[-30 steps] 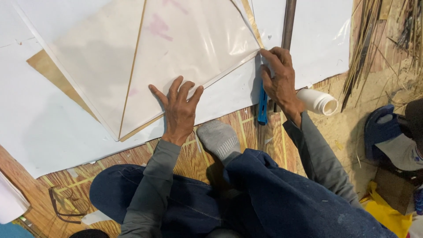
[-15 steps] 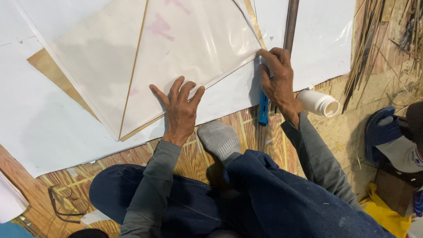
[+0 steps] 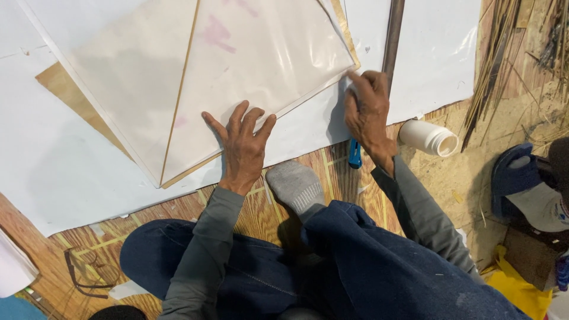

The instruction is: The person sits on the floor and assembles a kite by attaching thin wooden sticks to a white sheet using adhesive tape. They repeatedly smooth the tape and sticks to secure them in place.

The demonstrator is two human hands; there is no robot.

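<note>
A pale diamond-shaped sheet on a thin wooden frame (image 3: 195, 77) lies on a large white paper (image 3: 53, 172) spread over the floor. My left hand (image 3: 243, 145) rests flat on the lower edge of the framed sheet, fingers spread. My right hand (image 3: 368, 112) grips a blue-handled cutter (image 3: 354, 155); its handle sticks out below the palm and the hand sits at the sheet's right corner. The blade is hidden by the fingers.
A white plastic jar (image 3: 428, 137) lies on its side right of my right hand. A dark rod (image 3: 392, 35) runs up from it. Dry sticks (image 3: 504, 53) lie at the right, eyeglasses (image 3: 83, 274) at lower left, my grey sock (image 3: 295, 185) in the middle.
My right hand has slid with the cutter up along the sheet's lower right edge to its right corner. My left hand has stayed flat in place.
</note>
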